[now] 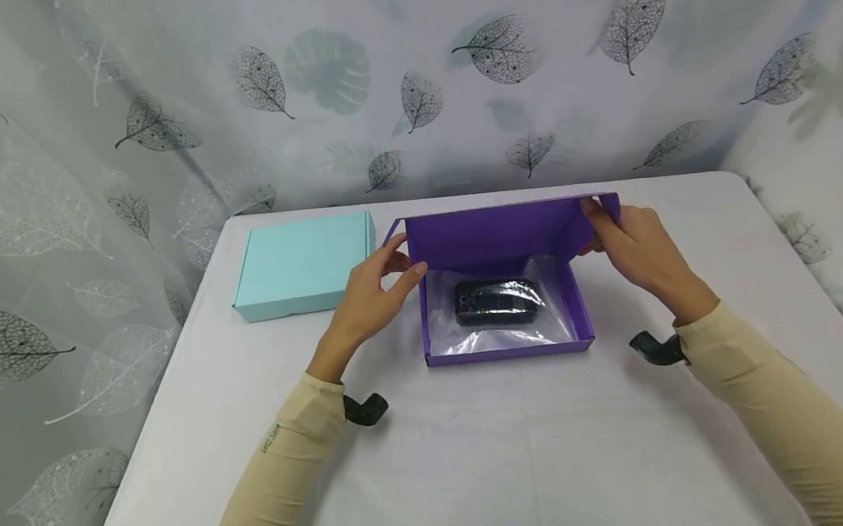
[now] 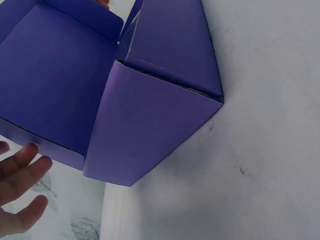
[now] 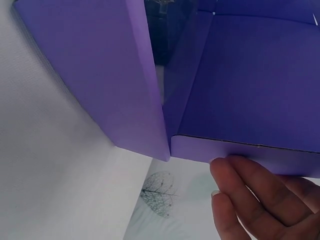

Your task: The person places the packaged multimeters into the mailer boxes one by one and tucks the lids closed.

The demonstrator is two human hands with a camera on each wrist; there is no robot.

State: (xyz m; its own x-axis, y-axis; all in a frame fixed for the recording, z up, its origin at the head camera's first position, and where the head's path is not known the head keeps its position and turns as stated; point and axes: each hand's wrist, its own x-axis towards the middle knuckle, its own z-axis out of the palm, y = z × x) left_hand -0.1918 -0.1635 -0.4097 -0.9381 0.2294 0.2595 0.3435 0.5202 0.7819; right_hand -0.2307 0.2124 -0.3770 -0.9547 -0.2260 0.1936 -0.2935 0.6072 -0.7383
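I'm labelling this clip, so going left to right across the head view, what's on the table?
Teal box → left hand → black item in plastic inside the open purple box → right hand.

You have a purple box [image 1: 505,337] standing open on the table [image 1: 523,472], just right of the closed teal box [image 1: 302,265] and apart from it. Your purple box is shallow, rectangular cardboard, the same purple inside and out. Its lid [image 1: 492,234] stands raised along the far edge, roughly upright, inner face toward you, side flaps folded forward at each end. Inside the tray lies a dark object [image 1: 497,301] wrapped in clear plastic film [image 1: 528,331], resting flat near the middle of the floor, the film crinkled and reflecting light.
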